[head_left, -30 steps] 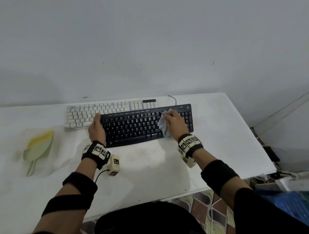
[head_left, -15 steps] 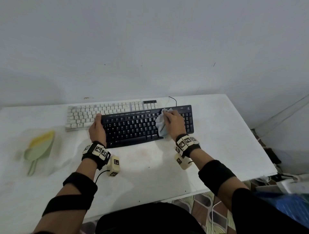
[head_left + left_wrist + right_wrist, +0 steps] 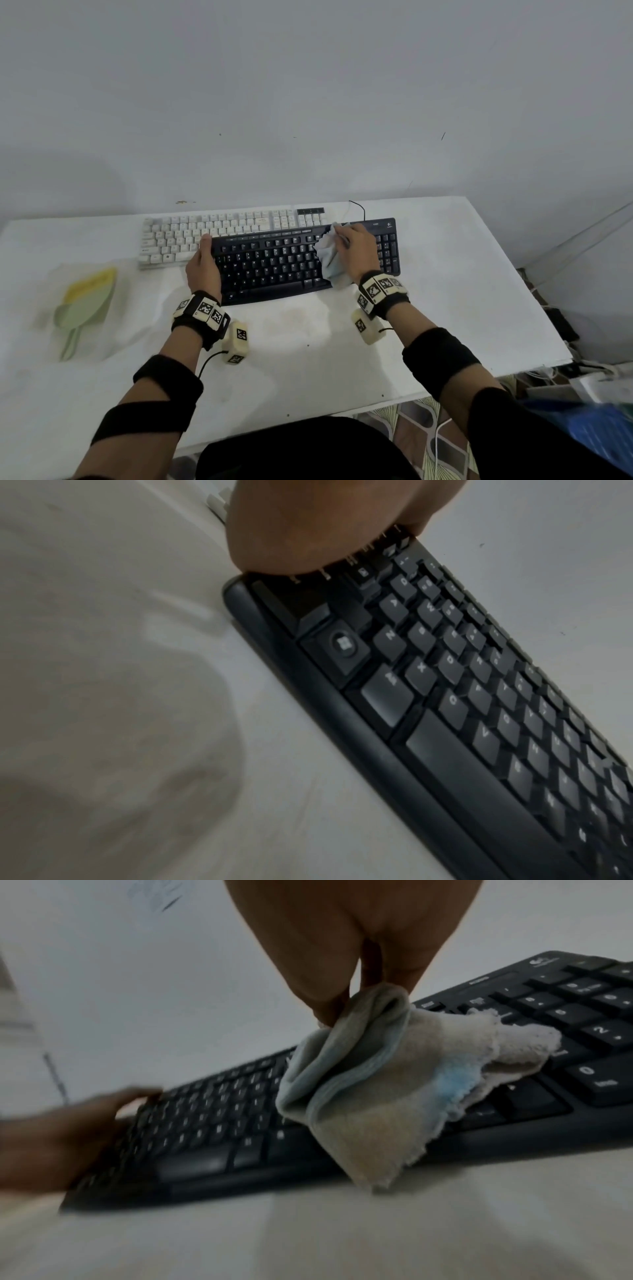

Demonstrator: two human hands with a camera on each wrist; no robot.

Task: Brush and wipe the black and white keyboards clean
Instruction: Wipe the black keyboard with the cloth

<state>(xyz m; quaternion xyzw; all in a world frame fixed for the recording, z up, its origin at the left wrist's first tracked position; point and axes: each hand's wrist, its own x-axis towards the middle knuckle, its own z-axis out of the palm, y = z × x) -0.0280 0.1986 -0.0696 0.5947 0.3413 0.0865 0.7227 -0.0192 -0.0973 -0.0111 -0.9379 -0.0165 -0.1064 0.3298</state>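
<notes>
Right hand is bunching a pale cloth between thumb and fingers, clamped together on its gathered top, and the cloth is draping onto the keys left of the number pad of the black keyboard. Left hand is lying along that keyboard's left end, fingers straight and together, thumb resting on the edge keys, gripping nothing. The black keyboard is sitting on the white worktop, its far edge overlapping the white keyboard behind it; a yellow-green brush is lying well apart to the left.
</notes>
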